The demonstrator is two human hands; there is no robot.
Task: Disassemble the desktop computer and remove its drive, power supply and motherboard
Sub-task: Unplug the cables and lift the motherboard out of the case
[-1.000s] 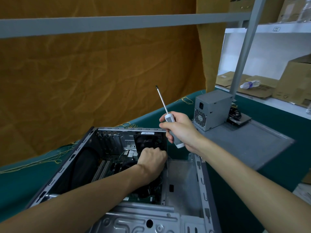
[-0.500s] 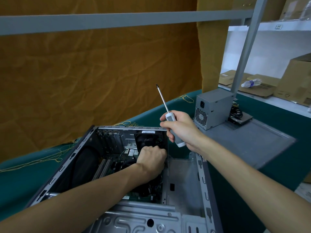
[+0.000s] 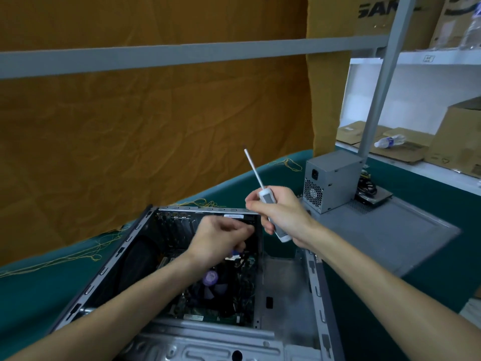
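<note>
The open grey computer case [image 3: 114, 259] lies on its side on the green table. Its motherboard [image 3: 205, 315] and a black cooler fan [image 3: 216, 287] with a purple sticker show inside. My left hand [image 3: 221, 241] hovers in the case near its rear wall, with the fingers curled and their tips together. It is blurred, so I cannot tell whether it pinches anything. My right hand [image 3: 283, 212] grips a white-handled screwdriver [image 3: 253, 170] above the case's rear edge, shaft pointing up. The grey power supply [image 3: 330, 178] stands outside on the case's side panel [image 3: 390, 230].
A flat dark part with black cables [image 3: 374, 198] lies behind the power supply. A grey frame post [image 3: 377, 100] rises at the table's far right. Beyond it a white shelf holds cardboard boxes [image 3: 458, 144] and a plastic bottle [image 3: 389, 140]. Orange cloth hangs behind the table.
My left hand has lifted off the motherboard area and moved up toward the case's rear wall, uncovering the cooler fan. My right hand and the screwdriver have hardly moved.
</note>
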